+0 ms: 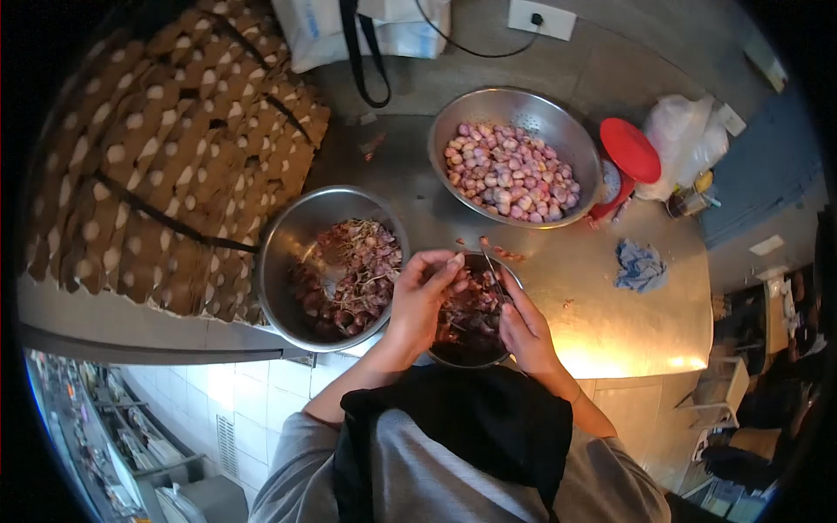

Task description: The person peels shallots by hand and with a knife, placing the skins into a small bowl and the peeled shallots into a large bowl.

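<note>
Pinched in the fingertips of my left hand point(422, 292) is a small pale shallot point(456, 261), partly hidden by the fingers. My right hand point(527, 333) grips a small knife point(493, 274), its thin blade pointing up and away from me. Both hands hover over a dark-looking metal bowl point(466, 359) with reddish-brown skins point(471, 307) in it. To the left, beside my left wrist, a steel bowl point(275, 261) holds unpeeled shallots point(349, 301) with dry roots and stalks. Farther back, a steel colander point(586, 144) contains many peeled pinkish shallots point(514, 174).
Stacked egg trays point(166, 174) tied with black straps stand at the left. Right of the colander are a red scale point(629, 150) and plastic bags point(680, 135). A blue cloth point(641, 266) lies on the metal table point(628, 327). Skin scraps point(507, 254) lie beyond the hands.
</note>
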A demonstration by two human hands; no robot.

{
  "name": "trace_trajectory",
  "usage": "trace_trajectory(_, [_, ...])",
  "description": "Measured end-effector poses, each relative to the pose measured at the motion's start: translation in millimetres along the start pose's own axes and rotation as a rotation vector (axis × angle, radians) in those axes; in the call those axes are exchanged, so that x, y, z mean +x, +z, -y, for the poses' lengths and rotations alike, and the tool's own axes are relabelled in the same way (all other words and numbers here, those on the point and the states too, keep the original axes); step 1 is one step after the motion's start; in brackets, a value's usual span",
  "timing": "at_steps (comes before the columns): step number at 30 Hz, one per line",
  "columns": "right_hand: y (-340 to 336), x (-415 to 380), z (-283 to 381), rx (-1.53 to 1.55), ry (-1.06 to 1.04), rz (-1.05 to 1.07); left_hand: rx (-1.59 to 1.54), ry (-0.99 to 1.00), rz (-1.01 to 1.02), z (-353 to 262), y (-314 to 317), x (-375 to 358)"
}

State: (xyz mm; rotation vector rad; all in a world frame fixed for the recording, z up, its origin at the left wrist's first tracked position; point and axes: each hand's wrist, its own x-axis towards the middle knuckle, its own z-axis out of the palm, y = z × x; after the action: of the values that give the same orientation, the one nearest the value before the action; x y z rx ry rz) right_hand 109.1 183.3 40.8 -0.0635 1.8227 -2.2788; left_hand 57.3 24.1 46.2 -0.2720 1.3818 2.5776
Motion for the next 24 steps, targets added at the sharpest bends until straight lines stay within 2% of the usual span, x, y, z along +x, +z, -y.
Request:
trace_trajectory(2, [2,-1,-3,-0.008,0.002,-0.002,0.108,0.06,0.009,-17,8,15])
trace_trajectory(6, [-3,2,-16,-0.005,0.037,0.006,0.007,0.17,0.311,-46,31,64])
trace_trajectory(9, [-2,4,-18,-0.017,0.08,0.001,0.138,0.313,0.348,-73,41,78])
trace_trajectory(11, [-8,4,-26,-0.014,0.078,0.039,0.263,0.405,0.314,-86,25,93])
trace_trajectory(13, [-4,5,-25,-0.019,0.055,-0.015,0.367,0.394,0.231,-101,-1,101])
trace_trajectory(15, [2,5,-20,-0.045,0.039,-0.078,0.625,0.435,0.132,-104,-48,121])
trace_trajectory(17, [-3,7,-26,-0.062,0.026,-0.006,0.957,0.391,0.015,-106,-108,137])
trace_trajectory(19, [-8,7,-34,-0.059,0.024,0.039,1.321,0.435,-0.126,-103,-155,132])
trace_trajectory(21, [-10,6,-39,-0.037,0.037,0.062,1.582,0.125,-0.273,-98,-190,128])
trace_trajectory(24, [-12,8,-39,-0.022,0.002,0.084,1.981,0.072,-0.307,-66,-241,135])
